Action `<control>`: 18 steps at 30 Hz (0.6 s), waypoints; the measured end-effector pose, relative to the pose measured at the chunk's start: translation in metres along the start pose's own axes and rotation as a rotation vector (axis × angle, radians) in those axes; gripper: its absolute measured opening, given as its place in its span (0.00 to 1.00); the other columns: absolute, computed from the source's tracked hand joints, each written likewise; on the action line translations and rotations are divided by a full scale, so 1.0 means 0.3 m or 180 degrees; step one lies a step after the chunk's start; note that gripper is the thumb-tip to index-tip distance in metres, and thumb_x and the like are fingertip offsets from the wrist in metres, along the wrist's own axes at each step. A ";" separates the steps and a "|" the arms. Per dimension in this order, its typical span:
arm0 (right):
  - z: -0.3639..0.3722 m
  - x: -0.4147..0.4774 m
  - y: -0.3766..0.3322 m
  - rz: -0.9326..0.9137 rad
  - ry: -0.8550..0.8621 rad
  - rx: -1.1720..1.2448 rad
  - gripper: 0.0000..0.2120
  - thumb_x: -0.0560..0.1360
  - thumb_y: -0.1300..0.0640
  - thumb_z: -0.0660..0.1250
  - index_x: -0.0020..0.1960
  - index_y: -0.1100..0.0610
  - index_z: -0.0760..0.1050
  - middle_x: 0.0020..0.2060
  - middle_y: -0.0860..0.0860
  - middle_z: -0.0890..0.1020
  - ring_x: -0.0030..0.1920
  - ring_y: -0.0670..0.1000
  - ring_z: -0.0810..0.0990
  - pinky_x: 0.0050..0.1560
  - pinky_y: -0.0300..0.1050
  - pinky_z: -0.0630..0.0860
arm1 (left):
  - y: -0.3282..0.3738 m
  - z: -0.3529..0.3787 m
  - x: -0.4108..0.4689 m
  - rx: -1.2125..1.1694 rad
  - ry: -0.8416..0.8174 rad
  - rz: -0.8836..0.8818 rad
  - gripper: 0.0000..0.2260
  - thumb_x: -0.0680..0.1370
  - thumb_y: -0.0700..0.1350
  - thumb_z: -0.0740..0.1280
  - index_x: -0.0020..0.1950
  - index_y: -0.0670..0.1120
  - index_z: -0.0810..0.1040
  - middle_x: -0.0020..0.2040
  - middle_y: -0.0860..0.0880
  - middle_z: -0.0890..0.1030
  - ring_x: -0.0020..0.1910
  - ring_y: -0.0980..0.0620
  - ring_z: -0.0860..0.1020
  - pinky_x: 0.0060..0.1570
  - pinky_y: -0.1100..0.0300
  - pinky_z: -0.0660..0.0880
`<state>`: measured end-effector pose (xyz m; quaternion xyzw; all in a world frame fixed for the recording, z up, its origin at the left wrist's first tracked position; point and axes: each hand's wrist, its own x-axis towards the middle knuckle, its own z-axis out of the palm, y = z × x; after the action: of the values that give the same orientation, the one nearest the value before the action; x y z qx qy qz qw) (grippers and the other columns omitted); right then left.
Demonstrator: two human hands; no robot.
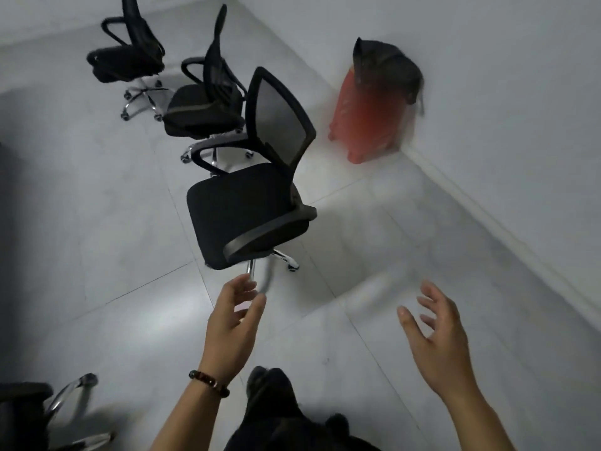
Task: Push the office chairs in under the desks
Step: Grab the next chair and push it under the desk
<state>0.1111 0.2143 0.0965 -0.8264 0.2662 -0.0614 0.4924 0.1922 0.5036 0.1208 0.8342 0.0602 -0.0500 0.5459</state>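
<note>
Bottom left corner, blurred: part of another chair, chrome leg showing. Upper left, farthest office chair, black mesh, on a chrome wheeled base. Just right of it, middle office chair, seat close against the nearest one. Centre, nearest office chair, mesh back upright, black seat turned toward the camera, standing free on the pale tiled floor, not under any desk. Below its chrome column, left hand, beaded bracelet at the wrist, fingers loosely spread and curled, holding nothing, not touching the chair. Lower centre, dark trousers and shoes. Right, right hand, fingers wide apart, empty, well clear of the chair. Upper right, against the white wall, red bin lined with a black bag, motion-blurred.
</note>
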 end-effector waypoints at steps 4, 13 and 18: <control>-0.071 0.263 0.028 -0.0094 0.0087 0.0088 0.34 0.72 0.42 0.66 0.75 0.51 0.65 0.64 0.46 0.72 0.61 0.46 0.75 0.59 0.44 0.72 | 0.086 0.171 0.180 0.0074 0.0156 0.0096 0.13 0.78 0.44 0.66 0.63 0.51 0.72 0.56 0.56 0.79 0.56 0.60 0.77 0.48 0.69 0.73; -0.129 1.118 -0.024 -0.0283 -0.0163 -0.0242 0.31 0.75 0.47 0.68 0.75 0.49 0.62 0.65 0.43 0.69 0.64 0.46 0.73 0.64 0.49 0.73 | 0.276 0.580 0.853 0.0085 0.0269 0.0003 0.18 0.78 0.46 0.66 0.67 0.49 0.70 0.60 0.50 0.76 0.59 0.55 0.77 0.57 0.57 0.76; -0.140 1.608 -0.262 -0.0625 -0.0272 -0.0230 0.30 0.76 0.48 0.68 0.75 0.47 0.63 0.67 0.46 0.70 0.64 0.46 0.74 0.64 0.49 0.73 | 0.553 0.599 1.282 -0.0118 0.0702 0.0231 0.17 0.78 0.45 0.66 0.67 0.47 0.71 0.60 0.50 0.77 0.58 0.56 0.77 0.52 0.68 0.74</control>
<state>0.5360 -0.0305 0.1070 -0.8676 0.1648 -0.0645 0.4647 0.5948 0.2907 0.1418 0.8260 0.0905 0.0630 0.5528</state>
